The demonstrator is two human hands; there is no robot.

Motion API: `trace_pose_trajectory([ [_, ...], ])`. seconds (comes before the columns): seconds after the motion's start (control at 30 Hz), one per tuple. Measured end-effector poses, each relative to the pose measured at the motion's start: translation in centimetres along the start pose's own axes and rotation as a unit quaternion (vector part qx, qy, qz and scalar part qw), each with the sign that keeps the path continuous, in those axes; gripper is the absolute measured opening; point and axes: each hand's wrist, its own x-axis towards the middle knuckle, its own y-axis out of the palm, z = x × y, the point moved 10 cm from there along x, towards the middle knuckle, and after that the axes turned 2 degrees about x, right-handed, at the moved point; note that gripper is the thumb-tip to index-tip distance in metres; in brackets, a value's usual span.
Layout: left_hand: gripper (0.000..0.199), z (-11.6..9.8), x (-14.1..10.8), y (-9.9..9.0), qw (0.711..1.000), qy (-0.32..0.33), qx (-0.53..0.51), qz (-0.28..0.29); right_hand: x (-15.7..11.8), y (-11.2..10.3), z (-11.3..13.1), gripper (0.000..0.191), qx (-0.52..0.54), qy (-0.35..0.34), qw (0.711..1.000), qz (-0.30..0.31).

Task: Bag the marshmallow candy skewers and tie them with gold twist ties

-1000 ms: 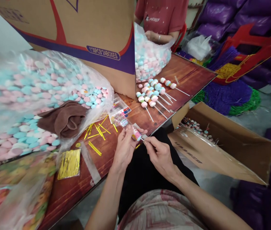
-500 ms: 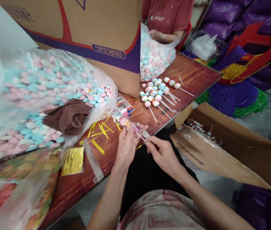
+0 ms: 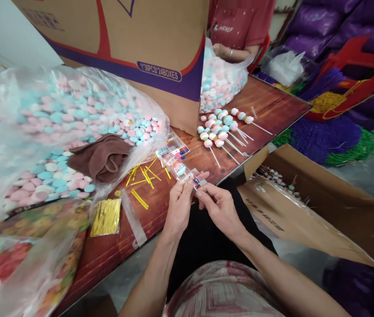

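A marshmallow skewer in a clear printed bag is held over the table's front edge. My left hand is closed in a pinch around the lower part of the bag. Close beside it, my right hand pinches the stick end, and its fingertips almost touch the left ones. Flat printed bags lie just beyond the held skewer. Loose gold twist ties are scattered left of my hands, near a packet of ties. Unwrapped marshmallow skewers lie grouped further back, sticks pointing toward me.
A large bag of marshmallows and a brown cloth occupy the left side. A tall carton stands behind. At lower right, an open carton contains wrapped skewers. Across the table sits a person beside another marshmallow bag.
My right hand has come in along the stick toward my left hand. The skewer's bagged end now reaches further over the printed bags. The whole view has shifted slightly.
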Motion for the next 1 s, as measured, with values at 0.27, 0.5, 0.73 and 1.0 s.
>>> trace_pose_trajectory([
  [0.27,0.027,-2.1,-1.5,-0.2,0.995,0.087,0.057,-0.003,0.5,2.7,-1.3,0.034,0.192,0.102,0.976,-0.022],
  [0.5,0.019,-3.3,-3.2,-2.8,0.993,0.044,-0.110,-0.020,-0.6,7.0,-1.2,0.039,0.293,0.156,0.943,0.022],
  [0.73,0.016,-5.1,-5.3,-9.5,0.979,0.057,-0.159,-0.113,-2.8,10.6,1.1,0.028,-0.170,-0.062,0.952,0.247],
  [1.0,0.025,-4.2,-5.2,-12.0,0.981,0.036,-0.125,-0.146,0.6,5.7,1.2,0.020,-0.556,-0.292,0.737,0.250],
])
